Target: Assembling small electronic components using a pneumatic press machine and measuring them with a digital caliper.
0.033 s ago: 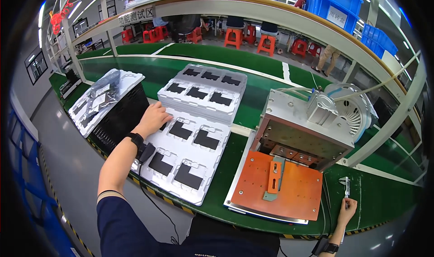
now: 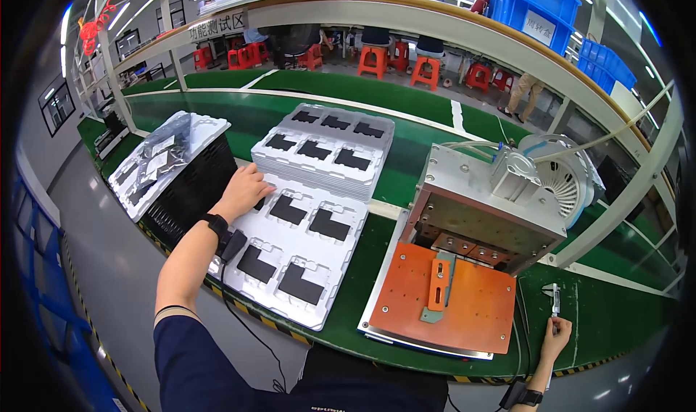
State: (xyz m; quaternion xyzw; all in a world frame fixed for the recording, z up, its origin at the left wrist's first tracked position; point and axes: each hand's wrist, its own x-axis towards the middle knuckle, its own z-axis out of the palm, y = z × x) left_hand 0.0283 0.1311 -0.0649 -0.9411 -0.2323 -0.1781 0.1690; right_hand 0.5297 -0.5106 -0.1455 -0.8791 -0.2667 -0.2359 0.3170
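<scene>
Black piece (image 2: 259,205) lies mostly hidden in the tray (image 2: 290,242), under the left hand's (image 2: 246,190) bent fingers, long axis unclear; whether they grip it I cannot tell. The right hand (image 2: 557,334), farther off, pinches the caliper (image 2: 556,297).

green bench strip (image 2: 364,267) open between white tray (image 2: 284,236) and metal press (image 2: 493,213), tray stack (image 2: 313,174) blocking behind

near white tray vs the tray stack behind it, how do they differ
The tray stack shows many layered edges along its front; the near white tray shows a much thinner edge. The left hand covers part of the near white tray, while the six dark pieces atop the tray stack are uncovered. Both are pale, moulded and hold dark, notched pieces.
</scene>
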